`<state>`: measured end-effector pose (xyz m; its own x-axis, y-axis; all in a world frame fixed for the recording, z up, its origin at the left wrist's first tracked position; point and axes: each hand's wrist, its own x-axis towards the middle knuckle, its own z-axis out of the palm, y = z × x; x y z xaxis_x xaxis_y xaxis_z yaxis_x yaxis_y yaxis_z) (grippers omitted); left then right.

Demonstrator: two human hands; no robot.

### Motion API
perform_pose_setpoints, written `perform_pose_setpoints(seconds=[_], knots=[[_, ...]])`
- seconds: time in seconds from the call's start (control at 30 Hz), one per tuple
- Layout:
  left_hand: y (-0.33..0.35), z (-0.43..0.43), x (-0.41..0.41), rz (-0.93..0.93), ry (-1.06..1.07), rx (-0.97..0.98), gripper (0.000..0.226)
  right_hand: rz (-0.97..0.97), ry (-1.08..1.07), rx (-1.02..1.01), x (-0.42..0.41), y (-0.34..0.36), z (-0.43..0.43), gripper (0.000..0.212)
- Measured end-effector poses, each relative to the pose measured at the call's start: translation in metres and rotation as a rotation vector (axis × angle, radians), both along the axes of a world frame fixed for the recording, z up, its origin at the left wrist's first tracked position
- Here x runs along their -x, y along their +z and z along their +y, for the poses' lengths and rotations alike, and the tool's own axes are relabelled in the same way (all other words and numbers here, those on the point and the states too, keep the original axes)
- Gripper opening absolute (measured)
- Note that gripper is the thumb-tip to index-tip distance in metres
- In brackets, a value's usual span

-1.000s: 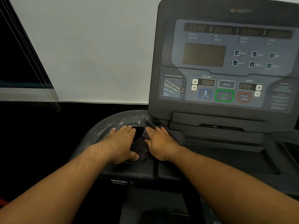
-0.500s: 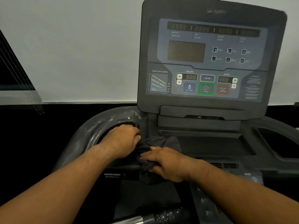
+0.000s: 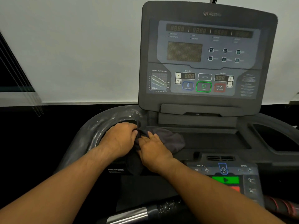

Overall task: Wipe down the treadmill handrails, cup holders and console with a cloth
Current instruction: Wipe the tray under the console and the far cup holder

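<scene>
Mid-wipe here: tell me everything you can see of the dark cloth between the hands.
The dark grey cloth looks like soft fabric, crumpled into loose folds. It lies bunched on the black shelf under the console, beside the left cup holder. One part hangs over the front edge between the wrists. The left hand grips its left edge with curled fingers. The right hand rests on its middle, fingers fairly straight. No print or label shows.
</scene>
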<state>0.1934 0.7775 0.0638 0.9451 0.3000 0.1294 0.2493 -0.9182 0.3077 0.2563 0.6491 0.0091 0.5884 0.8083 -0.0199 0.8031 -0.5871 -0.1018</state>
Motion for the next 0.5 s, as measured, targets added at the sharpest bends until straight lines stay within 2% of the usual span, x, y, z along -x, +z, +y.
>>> perform_pose_setpoints(seconds=[0.23, 0.5], knots=[[-0.009, 0.002, 0.017, 0.019, -0.015, 0.037, 0.033, 0.073, 0.223, -0.068, 0.000, 0.004, -0.035, 0.035], [-0.020, 0.000, 0.030, -0.053, -0.069, 0.015, 0.029, 0.116, -0.072, -0.080, -0.019, -0.005, 0.007, 0.042]])
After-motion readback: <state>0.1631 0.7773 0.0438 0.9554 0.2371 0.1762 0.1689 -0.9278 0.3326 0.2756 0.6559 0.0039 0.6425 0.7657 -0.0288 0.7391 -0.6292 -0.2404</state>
